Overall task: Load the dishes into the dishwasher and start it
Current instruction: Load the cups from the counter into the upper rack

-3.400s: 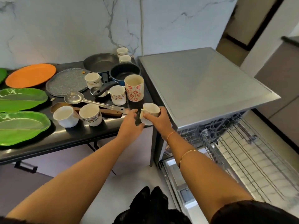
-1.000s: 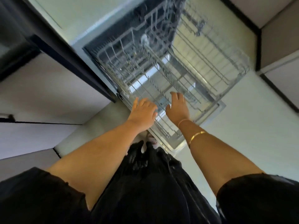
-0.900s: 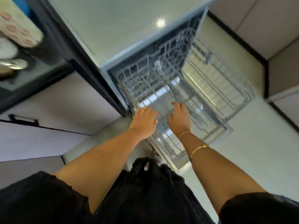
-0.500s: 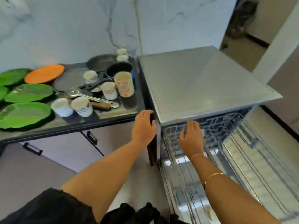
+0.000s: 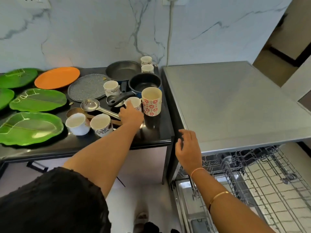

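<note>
As our left hand (image 5: pixel 132 115) touches the small white ceramic cup (image 5: pixel 136 102), grip unclear, our right hand (image 5: pixel 187 148) hovers slack, empty.

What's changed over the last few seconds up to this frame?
The white cup both hands held at the counter edge is gone from them; it is not visible now. Left hand has come back from the dishwasher rack to the counter and touches the small floral cup beside the tall red-flowered mug. Right hand hovers empty by the dishwasher corner. The other dishes stayed put.
</note>
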`<state>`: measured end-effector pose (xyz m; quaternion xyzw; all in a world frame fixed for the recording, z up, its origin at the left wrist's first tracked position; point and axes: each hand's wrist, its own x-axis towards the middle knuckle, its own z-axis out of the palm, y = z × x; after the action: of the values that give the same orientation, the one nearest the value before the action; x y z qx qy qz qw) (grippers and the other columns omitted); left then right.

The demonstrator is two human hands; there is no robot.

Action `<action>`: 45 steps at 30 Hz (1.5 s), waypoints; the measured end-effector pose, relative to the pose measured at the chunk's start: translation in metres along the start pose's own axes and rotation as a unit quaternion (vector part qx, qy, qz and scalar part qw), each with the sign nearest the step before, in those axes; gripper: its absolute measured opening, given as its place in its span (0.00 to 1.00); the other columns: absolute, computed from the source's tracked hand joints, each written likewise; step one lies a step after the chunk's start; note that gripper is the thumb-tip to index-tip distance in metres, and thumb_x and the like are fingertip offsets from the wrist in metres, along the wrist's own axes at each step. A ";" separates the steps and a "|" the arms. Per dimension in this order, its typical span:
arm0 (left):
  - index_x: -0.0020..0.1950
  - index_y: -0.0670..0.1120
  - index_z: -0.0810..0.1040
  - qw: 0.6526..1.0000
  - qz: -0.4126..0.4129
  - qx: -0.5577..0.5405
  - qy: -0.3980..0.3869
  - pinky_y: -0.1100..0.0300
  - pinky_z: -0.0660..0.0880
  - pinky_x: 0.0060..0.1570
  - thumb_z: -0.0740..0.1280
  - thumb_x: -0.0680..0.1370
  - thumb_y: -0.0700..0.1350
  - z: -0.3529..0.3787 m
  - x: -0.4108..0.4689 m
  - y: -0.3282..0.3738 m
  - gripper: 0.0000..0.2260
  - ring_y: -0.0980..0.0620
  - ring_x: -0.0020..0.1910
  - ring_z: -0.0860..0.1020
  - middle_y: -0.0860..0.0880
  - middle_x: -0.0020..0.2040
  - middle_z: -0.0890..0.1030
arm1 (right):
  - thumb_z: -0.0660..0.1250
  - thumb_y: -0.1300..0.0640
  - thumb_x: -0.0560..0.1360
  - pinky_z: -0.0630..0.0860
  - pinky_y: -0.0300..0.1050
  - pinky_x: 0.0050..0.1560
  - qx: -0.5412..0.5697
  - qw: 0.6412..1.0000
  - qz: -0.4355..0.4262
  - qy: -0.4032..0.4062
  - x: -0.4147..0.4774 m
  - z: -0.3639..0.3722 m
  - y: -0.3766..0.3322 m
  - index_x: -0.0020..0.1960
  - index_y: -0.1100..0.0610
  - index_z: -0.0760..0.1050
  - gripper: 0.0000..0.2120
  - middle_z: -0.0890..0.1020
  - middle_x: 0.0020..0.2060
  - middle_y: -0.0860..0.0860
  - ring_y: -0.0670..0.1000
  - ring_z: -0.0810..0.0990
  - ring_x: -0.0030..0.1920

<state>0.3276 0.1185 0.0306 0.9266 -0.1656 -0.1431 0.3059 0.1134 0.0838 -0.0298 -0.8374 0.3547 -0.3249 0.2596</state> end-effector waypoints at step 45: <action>0.77 0.47 0.56 0.668 0.443 0.414 -0.433 0.39 0.34 0.69 0.47 0.81 0.60 0.283 -0.298 -0.110 0.27 0.39 0.72 0.30 0.42 0.76 0.35 | 0.70 0.49 0.69 0.71 0.57 0.60 -0.142 0.848 0.480 -0.176 -0.231 -0.093 0.256 0.67 0.53 0.63 0.30 0.63 0.65 0.59 0.64 0.69 0.62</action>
<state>-0.0211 0.1726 -0.2066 0.6099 -0.7123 -0.2925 -0.1872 -0.1869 0.0839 -0.2221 -0.6335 0.7032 0.0468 0.3195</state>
